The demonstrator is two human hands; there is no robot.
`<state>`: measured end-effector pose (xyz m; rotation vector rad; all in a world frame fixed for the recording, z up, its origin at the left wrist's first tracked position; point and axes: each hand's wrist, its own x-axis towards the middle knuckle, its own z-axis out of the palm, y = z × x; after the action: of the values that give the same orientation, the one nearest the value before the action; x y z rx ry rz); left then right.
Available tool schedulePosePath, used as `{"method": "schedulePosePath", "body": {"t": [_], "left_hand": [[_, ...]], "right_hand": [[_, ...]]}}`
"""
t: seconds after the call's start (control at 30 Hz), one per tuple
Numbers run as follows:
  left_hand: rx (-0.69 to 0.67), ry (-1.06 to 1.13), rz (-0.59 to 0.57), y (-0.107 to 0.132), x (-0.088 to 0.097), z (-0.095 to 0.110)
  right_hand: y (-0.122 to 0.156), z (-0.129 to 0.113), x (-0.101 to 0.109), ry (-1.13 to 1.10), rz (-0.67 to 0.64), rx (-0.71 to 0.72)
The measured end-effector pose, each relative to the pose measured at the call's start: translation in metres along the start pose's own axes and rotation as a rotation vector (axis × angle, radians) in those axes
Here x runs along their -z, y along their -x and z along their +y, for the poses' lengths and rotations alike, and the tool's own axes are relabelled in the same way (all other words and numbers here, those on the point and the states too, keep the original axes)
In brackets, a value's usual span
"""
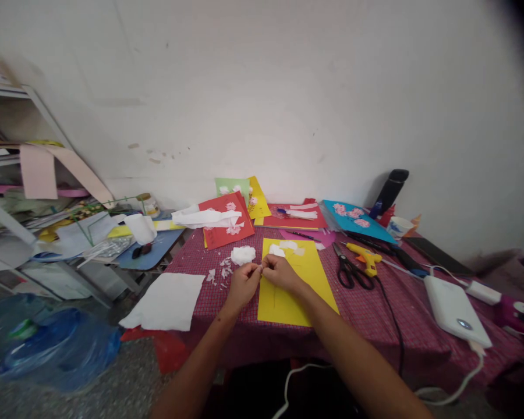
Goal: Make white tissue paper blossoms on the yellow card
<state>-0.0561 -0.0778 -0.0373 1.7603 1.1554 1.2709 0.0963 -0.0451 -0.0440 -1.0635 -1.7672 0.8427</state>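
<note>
Red-checked tablecloth (375,314) spans mid-frame. At centre, left hand (243,284) and right hand (280,272) pinch a white tissue scrap (260,267) between their fingertips, beside the yellow sheet (279,308); the scrap is too small to tell its axis.

A worktop draped in a red-and-white checked cloth (375,331) carries the craft litter. A yellow rectangular paper sheet (294,294) lies at the near edge. A white paper sheet (166,301) overhangs the left edge. Between them are a crumpled white tissue wad (243,255) and small white paper scraps (220,272). To the right lie black-handled scissors (351,270), a yellow glue gun (367,256) and a flat white box with a cable (456,308). At the back rest a red card with white flowers (227,226) and a blue card with pink flowers (358,220).
</note>
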Motion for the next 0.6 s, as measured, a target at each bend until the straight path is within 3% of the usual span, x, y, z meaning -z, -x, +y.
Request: {"method": "schedulePosePath", "body": {"t": [0.4, 0.6], "left_hand": [[0.02, -0.033, 0.032, 0.0001, 0.0004, -0.001], [-0.032, -0.112, 0.006, 0.0, 0.002, 0.0029]], "right_hand": [[0.0005, -0.0003, -0.0011, 0.012, -0.003, 0.047], [0.0019, 0.0013, -0.0007, 0.04, -0.005, 0.049]]}}
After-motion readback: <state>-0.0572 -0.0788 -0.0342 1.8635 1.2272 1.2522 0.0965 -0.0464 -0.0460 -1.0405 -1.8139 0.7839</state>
